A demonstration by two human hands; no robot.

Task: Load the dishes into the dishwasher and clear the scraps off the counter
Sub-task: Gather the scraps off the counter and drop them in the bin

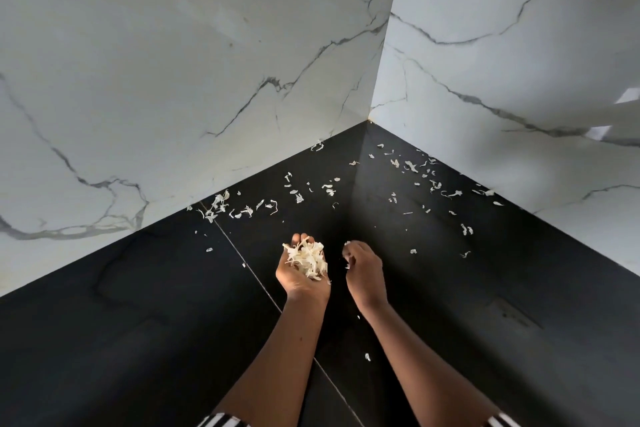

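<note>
Two white marble-patterned walls (173, 80), veined in grey, meet at a corner above a glossy black tabletop (104, 340), which a thin pale seam (239, 253) crosses on a slant. A person's two bare forearms reach in from the bottom edge, with a sliver of black-and-white striped sleeve (221, 421) showing at each elbow. The left hand (299, 282) is turned palm up and cupped, fingers curled upward around a pile of scraps (310, 258), pale papery peelings heaped in the palm, held above the tabletop near the seam. Just beside it, not touching, the right hand (365, 274) is turned palm down with its fingers bent together, pinching a small scrap (346, 244) at the fingertips. Loose scraps (412, 166) of the same white peel lie scattered over the tabletop beyond both hands, thickest in a band along the foot of the left wall and again along the foot of the right wall, thinning toward the corner. A few single flakes (367, 356) lie nearer, between the forearms.
</note>
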